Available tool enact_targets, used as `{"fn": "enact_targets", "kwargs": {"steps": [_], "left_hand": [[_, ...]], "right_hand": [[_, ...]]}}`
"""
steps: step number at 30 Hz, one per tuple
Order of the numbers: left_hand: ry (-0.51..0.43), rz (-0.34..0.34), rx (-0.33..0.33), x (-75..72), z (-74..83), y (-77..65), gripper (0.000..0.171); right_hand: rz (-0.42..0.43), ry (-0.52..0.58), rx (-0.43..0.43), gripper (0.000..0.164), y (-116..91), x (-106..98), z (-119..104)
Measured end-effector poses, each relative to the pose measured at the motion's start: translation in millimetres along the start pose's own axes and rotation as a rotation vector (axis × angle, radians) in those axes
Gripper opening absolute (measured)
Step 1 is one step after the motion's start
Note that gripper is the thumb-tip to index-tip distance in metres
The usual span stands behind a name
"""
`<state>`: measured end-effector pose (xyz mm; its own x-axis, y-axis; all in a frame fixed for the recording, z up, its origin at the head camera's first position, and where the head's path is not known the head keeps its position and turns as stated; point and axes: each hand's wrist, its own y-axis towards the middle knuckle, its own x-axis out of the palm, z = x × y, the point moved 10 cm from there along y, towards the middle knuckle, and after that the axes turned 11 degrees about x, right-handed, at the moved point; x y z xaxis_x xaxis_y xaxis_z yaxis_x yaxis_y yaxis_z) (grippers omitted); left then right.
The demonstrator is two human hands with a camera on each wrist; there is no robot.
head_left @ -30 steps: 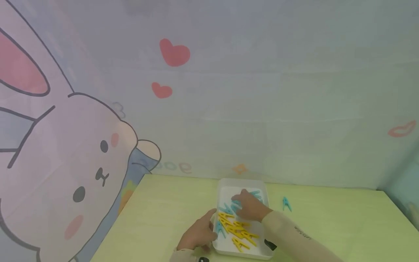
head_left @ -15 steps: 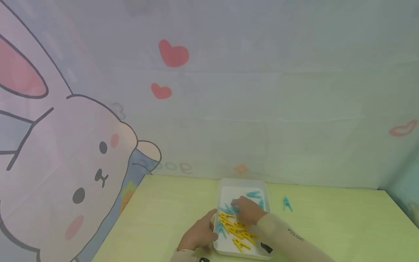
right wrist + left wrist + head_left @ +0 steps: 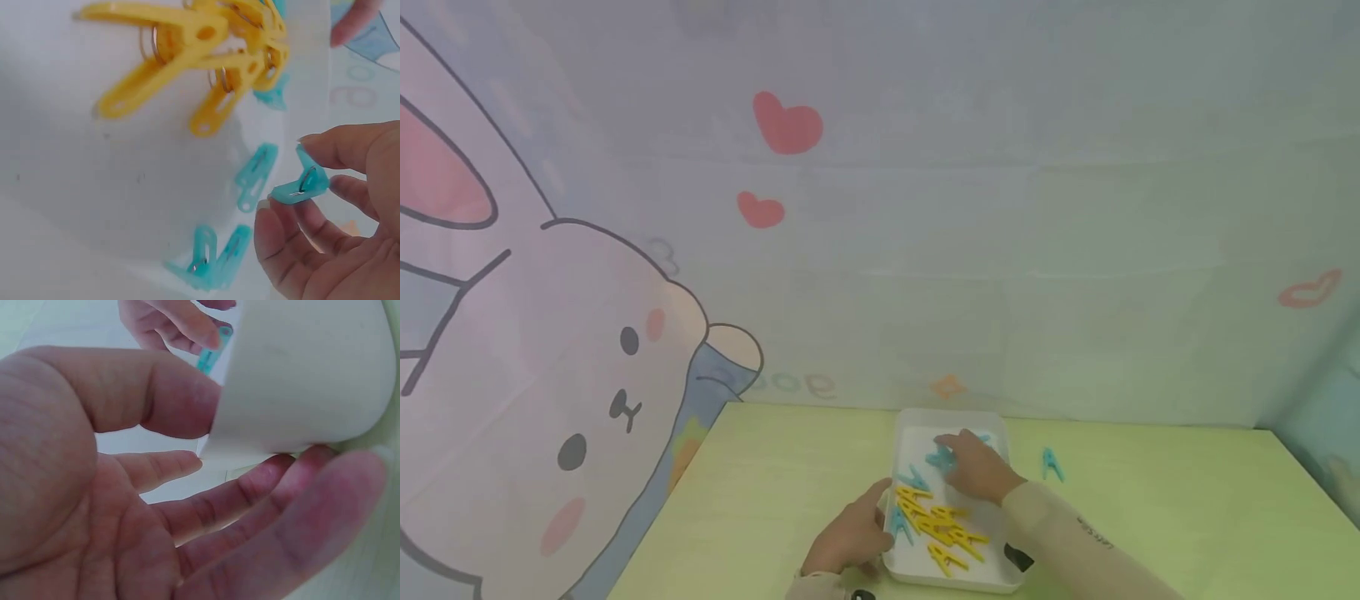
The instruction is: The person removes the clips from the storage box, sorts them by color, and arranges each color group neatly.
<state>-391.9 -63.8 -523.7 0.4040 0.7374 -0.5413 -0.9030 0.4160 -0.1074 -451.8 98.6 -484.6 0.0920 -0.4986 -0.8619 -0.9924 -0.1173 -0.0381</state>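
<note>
In the head view a white tray (image 3: 912, 421) lies on the table with yellow clothespins (image 3: 156, 53) and blue clothespins (image 3: 256, 172) in it. My right hand (image 3: 979, 471) is over the tray's far half. Thumb and fingers pinch one blue clothespin (image 3: 306, 184) by its arms in the right wrist view. At the tray's left side, my left hand (image 3: 850, 533) holds the wall (image 3: 306, 369), thumb at the rim and fingertips against the outside. Part of the tray is hidden behind my right hand and sleeve.
One blue clothespin (image 3: 1052, 464) lies on the green-yellow tabletop (image 3: 1165, 492), right of the tray. A printed cloth (image 3: 1000, 208) with a rabbit and hearts hangs behind the table's back edge.
My right hand dips toward the nearer blue clothespins, then moves back to the far part of the tray with one pinched. The left hand stays at the tray's side.
</note>
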Motion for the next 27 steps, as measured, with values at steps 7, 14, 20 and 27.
{"fn": "enact_targets", "kwargs": {"steps": [7,14,20,27], "left_hand": [[-0.008,0.011,-0.001,-1.6,3.2,-1.5,0.074],[-0.003,0.018,-0.009,-1.7,2.0,-2.3,0.074],[0.002,0.017,-0.002,-1.0,0.5,-2.1,0.074],[0.018,0.015,0.006,-0.3,1.2,-2.9,0.074]], "right_hand": [[0.036,0.092,0.027,0.049,-0.2,-21.2,9.3],[0.112,0.175,0.053,0.051,0.9,-42.6,25.2],[0.113,0.319,0.109,0.054,0.4,-55.7,48.8],[0.152,0.387,0.15,0.056,-1.9,-64.6,78.1]]}}
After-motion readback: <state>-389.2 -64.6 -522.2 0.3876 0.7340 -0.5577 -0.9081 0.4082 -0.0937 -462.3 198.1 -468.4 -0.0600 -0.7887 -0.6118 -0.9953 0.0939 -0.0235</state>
